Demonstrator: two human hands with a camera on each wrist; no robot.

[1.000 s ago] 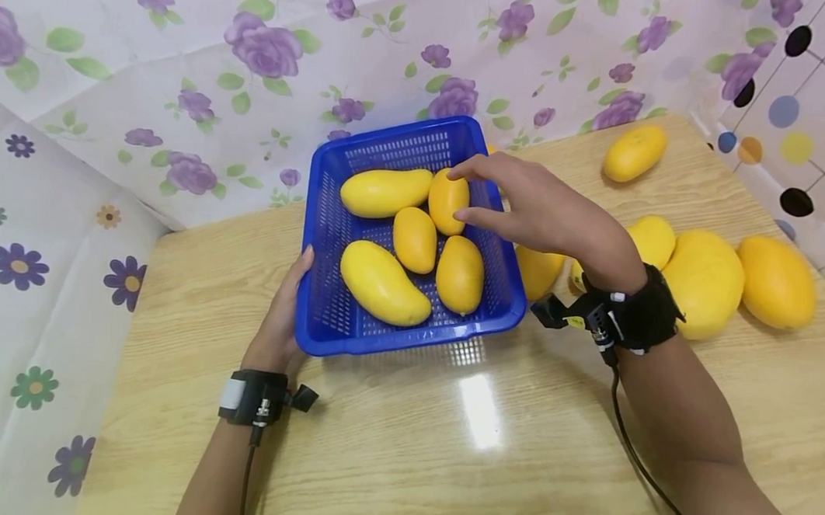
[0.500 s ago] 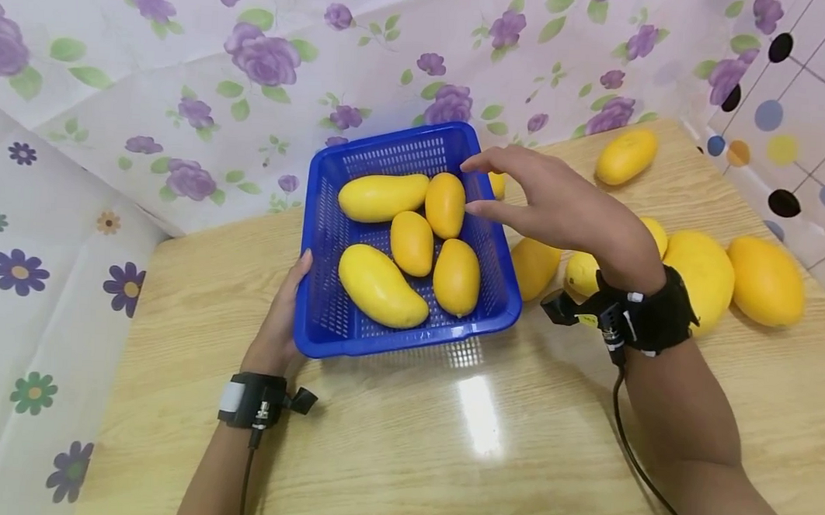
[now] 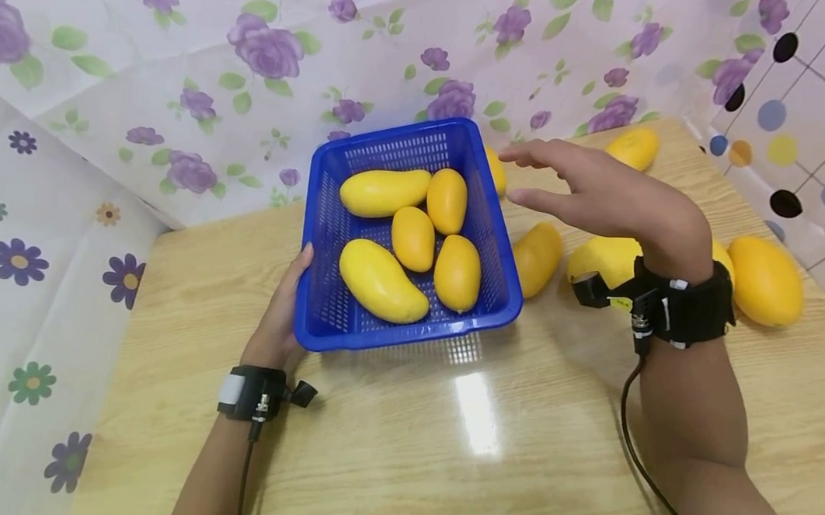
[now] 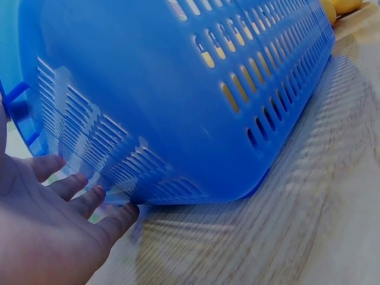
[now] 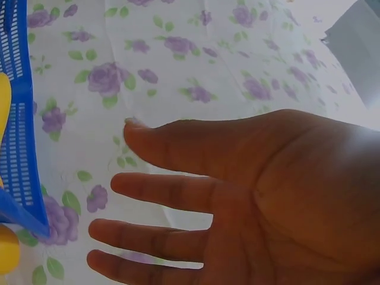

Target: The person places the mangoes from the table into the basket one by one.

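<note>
While back-left mango (image 3: 381, 193) lies crosswise in basket (image 3: 408, 338), front-left mango (image 3: 383, 281) slants front-right

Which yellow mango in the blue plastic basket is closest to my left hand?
The long, curved yellow mango at the front left of the blue plastic basket; the other four lie behind it or to its right, farther from your left hand.
</note>
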